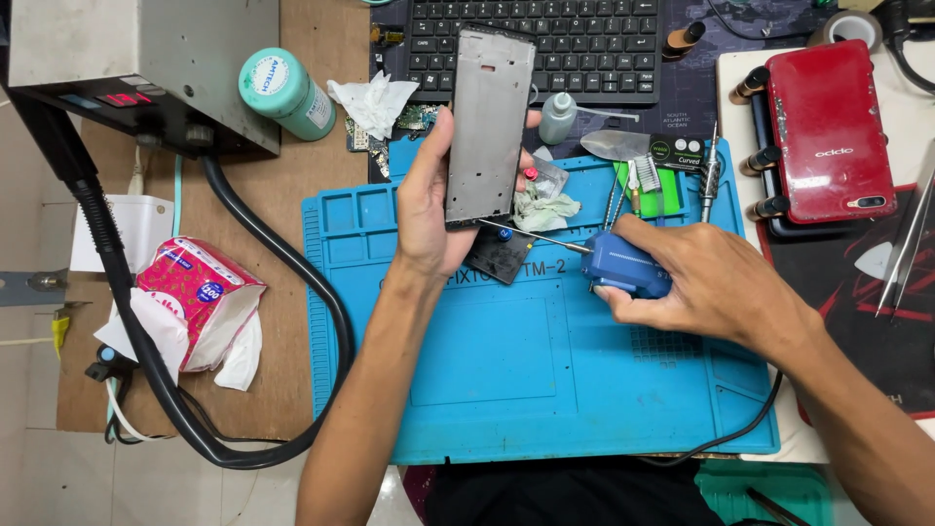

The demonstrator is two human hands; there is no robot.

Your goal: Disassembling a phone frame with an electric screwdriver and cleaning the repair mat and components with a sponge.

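Observation:
My left hand (426,200) holds a grey metal phone frame (489,122) upright above the blue work mat (506,390). In my right hand (706,278) is a blue corded rotary tool (623,265); its thin metal tip (531,235) points left toward the bottom edge of the frame. A small dark phone part (499,255) lies on the mat just under the tip.
A black keyboard (575,44) sits behind the mat, and a red phone (828,131) lies at the right. Tweezers and small tools (633,190) rest on the mat's back trays. A tissue pack (195,297), a teal bottle (287,93) and a black hose (292,263) lie to the left.

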